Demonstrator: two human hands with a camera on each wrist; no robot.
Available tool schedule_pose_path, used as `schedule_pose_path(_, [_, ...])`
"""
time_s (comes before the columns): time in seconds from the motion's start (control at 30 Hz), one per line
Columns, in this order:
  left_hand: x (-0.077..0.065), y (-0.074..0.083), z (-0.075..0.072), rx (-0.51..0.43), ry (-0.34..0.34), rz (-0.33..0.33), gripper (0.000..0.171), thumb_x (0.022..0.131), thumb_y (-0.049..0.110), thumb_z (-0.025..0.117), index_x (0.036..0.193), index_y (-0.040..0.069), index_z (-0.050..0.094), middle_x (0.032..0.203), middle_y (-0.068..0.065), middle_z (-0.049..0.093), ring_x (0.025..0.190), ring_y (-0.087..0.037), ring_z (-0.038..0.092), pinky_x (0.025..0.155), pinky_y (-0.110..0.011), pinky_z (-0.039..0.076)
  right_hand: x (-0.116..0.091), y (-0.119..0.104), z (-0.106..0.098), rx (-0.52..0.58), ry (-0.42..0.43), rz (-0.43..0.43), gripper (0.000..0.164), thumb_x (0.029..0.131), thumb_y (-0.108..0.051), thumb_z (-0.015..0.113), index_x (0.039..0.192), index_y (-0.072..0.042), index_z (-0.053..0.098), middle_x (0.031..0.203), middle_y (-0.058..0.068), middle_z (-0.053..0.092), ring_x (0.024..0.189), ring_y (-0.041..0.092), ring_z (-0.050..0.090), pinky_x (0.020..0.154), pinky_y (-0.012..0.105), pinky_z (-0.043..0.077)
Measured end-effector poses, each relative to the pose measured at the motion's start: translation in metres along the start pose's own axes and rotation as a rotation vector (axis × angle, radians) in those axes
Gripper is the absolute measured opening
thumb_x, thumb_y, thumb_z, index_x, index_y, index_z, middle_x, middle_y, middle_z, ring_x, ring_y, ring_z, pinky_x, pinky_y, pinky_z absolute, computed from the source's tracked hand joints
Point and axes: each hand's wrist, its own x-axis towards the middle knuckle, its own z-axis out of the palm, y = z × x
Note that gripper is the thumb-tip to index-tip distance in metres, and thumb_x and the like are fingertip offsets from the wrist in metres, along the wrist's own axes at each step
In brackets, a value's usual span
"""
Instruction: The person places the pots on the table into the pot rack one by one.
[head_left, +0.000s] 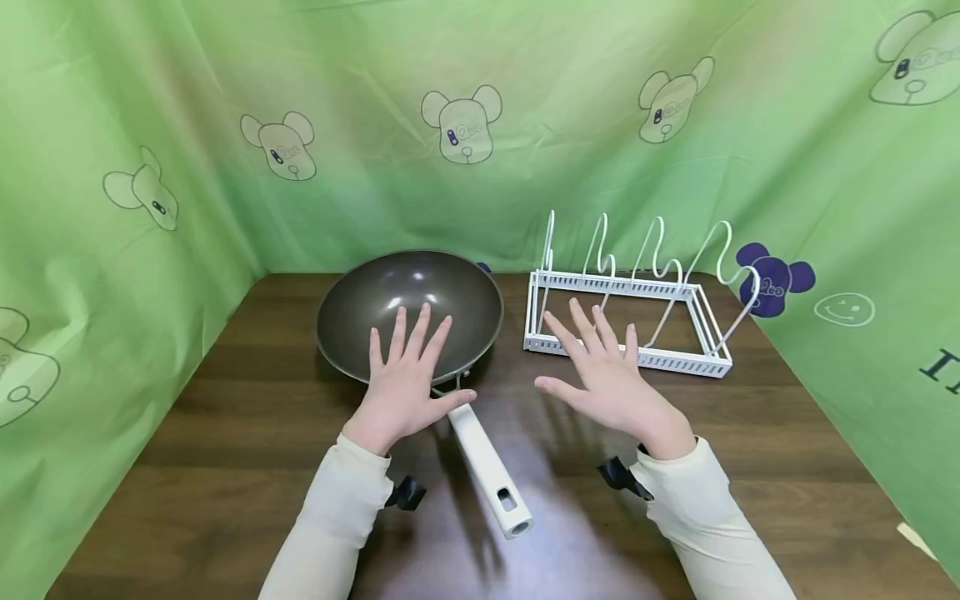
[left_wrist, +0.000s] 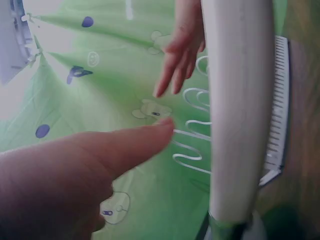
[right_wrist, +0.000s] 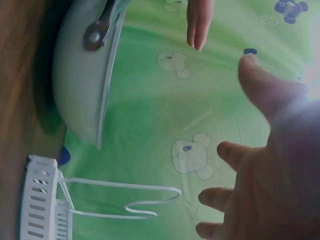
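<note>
A dark wok with a white handle sits on the table, its handle slanting toward the front. My left hand hovers over the wok's near side and the start of the handle, fingers spread and holding nothing. To its right, my right hand is held in the air with fingers spread, just in front of a white wire pot rack. The left wrist view has the handle close up beside the thumb. In the right wrist view the wok's pale outer side shows, apart from the fingers.
The brown wooden table runs up to a green cloth printed with bear heads, which hangs at the back and both sides. Upright wire loops rise from the rack. A small pale piece lies at the table's right edge.
</note>
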Motion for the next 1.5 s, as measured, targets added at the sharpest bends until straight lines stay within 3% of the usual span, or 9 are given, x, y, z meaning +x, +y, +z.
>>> schedule_pose_path(0.23, [-0.016, -0.011, 0.003, -0.2, 0.101, 0.032, 0.093, 0.092, 0.06, 0.058, 0.16, 0.015, 0.012, 0.165, -0.011, 0.009, 0.151, -0.032, -0.001, 0.115, -0.064, 0.004, -0.015, 0.003, 0.004, 0.173, -0.057, -0.114, 0.079, 0.099, -0.047, 0.056, 0.16, -0.02, 0.013, 0.165, 0.014, -0.001, 0.149, 0.042, -0.005, 0.11, 0.068, -0.011])
schedule_pose_path(0.53, [-0.048, -0.018, 0.02, -0.73, 0.142, 0.02, 0.083, 0.095, 0.03, 0.067, 0.157, 0.009, 0.017, 0.158, -0.012, 0.029, 0.146, -0.031, 0.025, 0.113, -0.061, 0.02, -0.036, 0.001, 0.023, 0.41, -0.233, -0.166, 0.073, 0.102, -0.037, 0.054, 0.16, -0.018, 0.013, 0.163, 0.019, 0.012, 0.147, 0.046, 0.009, 0.108, 0.073, 0.007])
schedule_pose_path(0.7, [-0.056, -0.015, 0.034, -1.003, 0.188, 0.091, 0.067, 0.094, 0.004, 0.064, 0.149, -0.001, 0.027, 0.145, -0.025, 0.042, 0.135, -0.042, 0.039, 0.104, -0.055, 0.036, -0.044, -0.003, 0.031, 0.589, -0.35, -0.169, 0.07, 0.105, -0.031, 0.049, 0.16, -0.013, 0.009, 0.161, 0.021, 0.018, 0.145, 0.046, 0.014, 0.108, 0.071, 0.016])
schedule_pose_path(0.8, [-0.059, -0.011, 0.041, -1.208, 0.135, 0.056, 0.062, 0.094, -0.001, 0.057, 0.147, -0.006, 0.025, 0.143, -0.031, 0.039, 0.134, -0.047, 0.038, 0.103, -0.041, 0.041, -0.045, -0.005, 0.038, 0.688, -0.434, -0.2, 0.068, 0.107, -0.027, 0.045, 0.159, -0.008, 0.006, 0.158, 0.025, 0.022, 0.143, 0.048, 0.022, 0.109, 0.066, 0.023])
schedule_pose_path(0.9, [-0.061, -0.008, 0.048, -1.415, 0.058, -0.059, 0.061, 0.096, 0.002, 0.051, 0.148, -0.007, 0.02, 0.144, -0.031, 0.034, 0.135, -0.047, 0.034, 0.1, -0.028, 0.041, -0.045, -0.006, 0.045, 0.778, -0.527, -0.218, 0.065, 0.108, -0.029, 0.04, 0.157, -0.003, 0.005, 0.155, 0.029, 0.026, 0.141, 0.049, 0.027, 0.109, 0.057, 0.031])
schedule_pose_path(1.03, [-0.062, -0.005, 0.055, -1.625, -0.006, -0.228, 0.061, 0.096, 0.008, 0.046, 0.147, -0.008, 0.018, 0.141, -0.027, 0.036, 0.131, -0.038, 0.042, 0.099, -0.033, 0.04, -0.045, -0.009, 0.052, 0.887, -0.639, -0.216, 0.069, 0.108, -0.04, 0.034, 0.156, 0.001, 0.007, 0.152, 0.029, 0.031, 0.141, 0.046, 0.03, 0.109, 0.037, 0.036])
schedule_pose_path(1.13, [-0.061, -0.006, 0.061, -1.729, -0.059, -0.292, 0.059, 0.097, 0.01, 0.042, 0.147, -0.008, 0.017, 0.137, -0.021, 0.042, 0.123, -0.025, 0.051, 0.1, -0.037, 0.041, -0.046, -0.013, 0.055, 0.971, -0.703, -0.216, 0.073, 0.107, -0.047, 0.031, 0.155, 0.004, 0.008, 0.149, 0.029, 0.035, 0.138, 0.043, 0.036, 0.109, 0.035, 0.036])
schedule_pose_path(1.3, [-0.052, -0.007, 0.072, -1.85, -0.155, -0.301, 0.045, 0.1, 0.013, 0.037, 0.141, -0.004, 0.025, 0.125, -0.006, 0.052, 0.111, -0.013, 0.055, 0.097, -0.035, 0.042, -0.044, -0.021, 0.065, 1.166, -0.757, -0.236, 0.068, 0.11, -0.039, 0.03, 0.152, 0.009, 0.008, 0.143, 0.032, 0.043, 0.129, 0.033, 0.049, 0.106, 0.036, 0.04])
schedule_pose_path(1.5, [-0.033, -0.005, 0.082, -2.015, -0.292, -0.292, 0.023, 0.104, 0.019, 0.033, 0.105, 0.013, 0.055, 0.107, 0.0, 0.062, 0.102, -0.015, 0.057, 0.093, -0.036, 0.043, -0.038, -0.031, 0.081, 1.462, -0.855, -0.346, 0.055, 0.111, -0.026, 0.025, 0.146, 0.014, 0.01, 0.139, 0.044, 0.038, 0.128, 0.029, 0.051, 0.104, 0.035, 0.041])
